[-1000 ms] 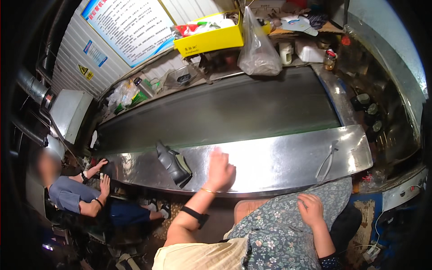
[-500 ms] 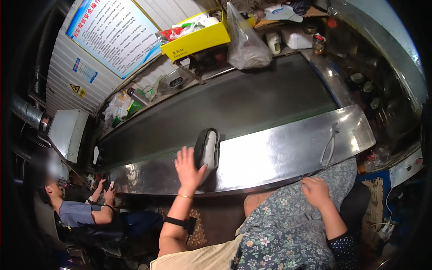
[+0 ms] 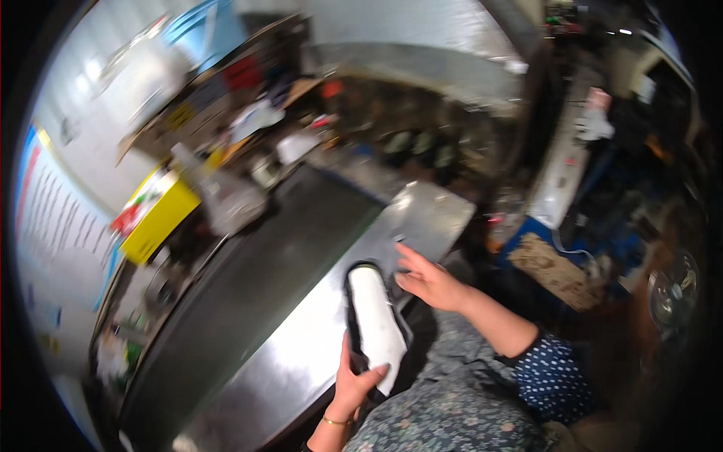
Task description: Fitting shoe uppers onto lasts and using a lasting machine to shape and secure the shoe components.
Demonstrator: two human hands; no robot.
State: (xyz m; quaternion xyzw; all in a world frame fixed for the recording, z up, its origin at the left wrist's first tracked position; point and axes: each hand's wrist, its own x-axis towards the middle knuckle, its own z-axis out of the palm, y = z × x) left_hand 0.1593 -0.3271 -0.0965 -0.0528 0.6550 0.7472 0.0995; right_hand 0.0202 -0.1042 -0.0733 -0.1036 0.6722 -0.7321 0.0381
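My left hand point(image 3: 354, 388) is closed round the lower end of a black shoe upper point(image 3: 349, 301), its thumb lying over the white insole point(image 3: 375, 320). That insole faces up inside the dark rim. The shoe stands tilted above the near edge of the shiny metal ledge point(image 3: 301, 343). Beyond the shoe's far end, my right hand point(image 3: 433, 285) stretches over the ledge with its index finger out and the fingers apart. A small bit of a metal tool point(image 3: 399, 239) shows at its fingertip; the rest is hidden or blurred.
Behind the ledge runs a dark conveyor belt point(image 3: 248, 301). Along its far side are a yellow box point(image 3: 162, 218) of small items and a clear plastic bag point(image 3: 230, 203). A worn board point(image 3: 553, 271) on a blue frame stands right of my right arm. Motion blurs the surroundings.
The view has swung to the right. My left hand, flat beside the shoe before, now grips it and has brought it nearer. My right hand has left my lap and reached over the ledge.
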